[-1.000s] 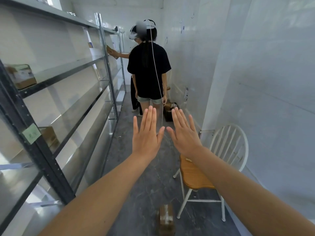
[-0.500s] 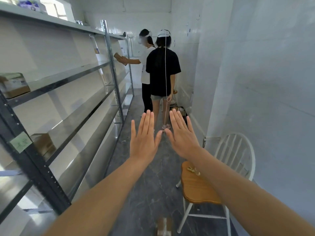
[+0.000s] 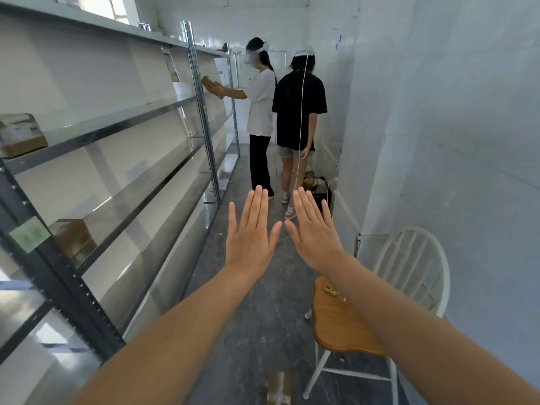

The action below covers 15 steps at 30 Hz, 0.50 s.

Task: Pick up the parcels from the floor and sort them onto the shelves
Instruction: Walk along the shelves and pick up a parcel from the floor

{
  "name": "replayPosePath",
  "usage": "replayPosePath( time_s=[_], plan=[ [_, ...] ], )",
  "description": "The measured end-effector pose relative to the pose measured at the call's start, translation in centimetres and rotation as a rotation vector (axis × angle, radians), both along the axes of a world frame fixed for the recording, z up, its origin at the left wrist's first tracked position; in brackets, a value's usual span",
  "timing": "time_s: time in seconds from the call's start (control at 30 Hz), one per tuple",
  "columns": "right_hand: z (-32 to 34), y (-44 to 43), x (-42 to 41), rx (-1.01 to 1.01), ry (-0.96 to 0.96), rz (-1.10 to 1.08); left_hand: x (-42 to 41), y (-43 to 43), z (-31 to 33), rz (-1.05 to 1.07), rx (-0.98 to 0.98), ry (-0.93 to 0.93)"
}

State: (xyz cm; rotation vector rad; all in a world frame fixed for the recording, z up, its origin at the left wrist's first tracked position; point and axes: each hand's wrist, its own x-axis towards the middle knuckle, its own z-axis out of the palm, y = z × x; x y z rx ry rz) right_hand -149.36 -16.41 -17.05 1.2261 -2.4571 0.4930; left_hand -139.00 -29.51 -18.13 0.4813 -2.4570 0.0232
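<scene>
My left hand (image 3: 250,239) and my right hand (image 3: 314,233) are stretched out flat in front of me, palms down, fingers straight, holding nothing. Below them, at the bottom edge, a taped brown parcel (image 3: 279,388) lies on the dark floor. The metal shelves (image 3: 122,127) run along the left wall. One brown parcel (image 3: 20,134) sits on an upper shelf at the far left, another brown parcel (image 3: 74,239) on the shelf below. Both hands are well above the floor parcel and apart from the shelves.
A white chair with a wooden seat (image 3: 344,325) stands at the right by the wall. Two people stand further down the aisle: one in white (image 3: 260,103) holding a box to the shelf, one in black (image 3: 298,109). Boxes (image 3: 315,182) lie on the floor behind them.
The view has tilted up and shifted, so the people now appear further away and side by side. The floor parcel slid to the bottom edge. My hands stay flat and empty.
</scene>
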Motion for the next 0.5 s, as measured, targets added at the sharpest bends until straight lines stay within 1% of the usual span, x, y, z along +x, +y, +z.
replayPosePath(
  time_s=[0.33, 0.5],
  plan=[
    [-0.2, -3.3, -3.0, -0.005, -0.012, -0.004, -3.8, -2.9, -1.0, -0.009, 0.011, -0.025],
    [-1.0, -5.1, -4.9, 0.043, -0.055, -0.028, -6.0, -5.0, -1.9, -0.03, 0.044, -0.066]
  ],
)
